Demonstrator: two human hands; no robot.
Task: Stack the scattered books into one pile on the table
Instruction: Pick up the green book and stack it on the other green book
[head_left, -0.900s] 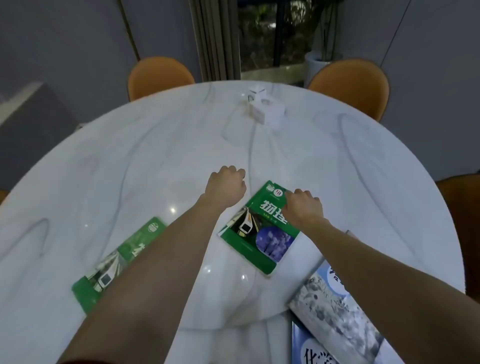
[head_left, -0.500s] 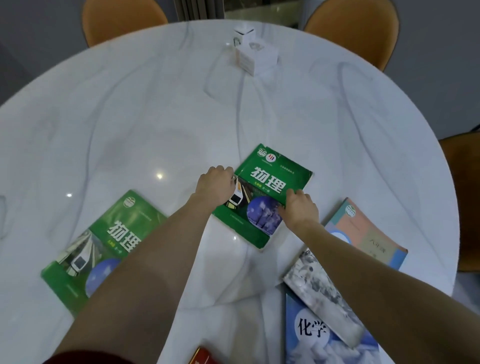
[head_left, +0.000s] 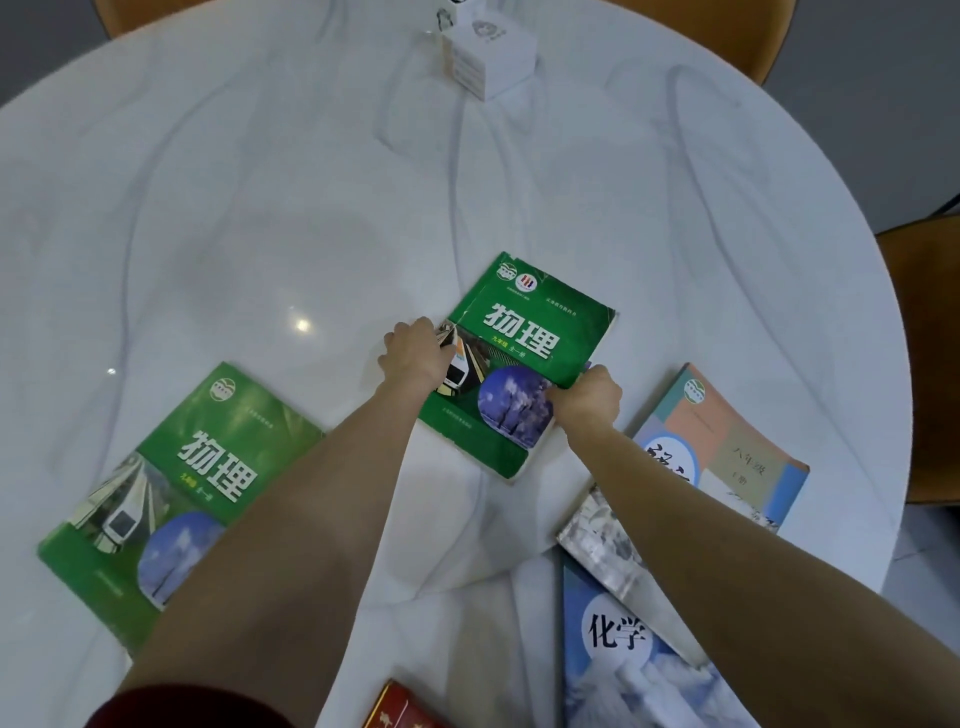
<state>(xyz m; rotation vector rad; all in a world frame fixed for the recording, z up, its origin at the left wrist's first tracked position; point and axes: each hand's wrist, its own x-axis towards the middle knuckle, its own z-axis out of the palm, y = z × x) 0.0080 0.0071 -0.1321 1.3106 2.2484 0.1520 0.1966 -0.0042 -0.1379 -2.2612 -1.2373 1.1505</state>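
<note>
A green physics book (head_left: 524, 332) lies at the middle of the white marble table (head_left: 260, 218). My left hand (head_left: 415, 353) grips its left edge and my right hand (head_left: 589, 397) grips its right edge near the lower corner. A second green physics book (head_left: 176, 488) lies at the left, partly under my left forearm. To the right lie a peach and blue book (head_left: 737, 441), a grey snowy-cover book (head_left: 608, 551) and a blue chemistry book (head_left: 623, 654), all partly hidden by my right forearm. A red book's corner (head_left: 400, 709) shows at the bottom edge.
A white cube-shaped box (head_left: 491, 57) stands at the far middle of the table. Orange chairs (head_left: 924, 364) surround the round table, one at the right and others at the far side. The table's edge curves close past the right-hand books.
The view tilted down toward the table, bringing more books into sight. My left hand moved onto the middle book's left edge and my right hand slid down to its right edge.
</note>
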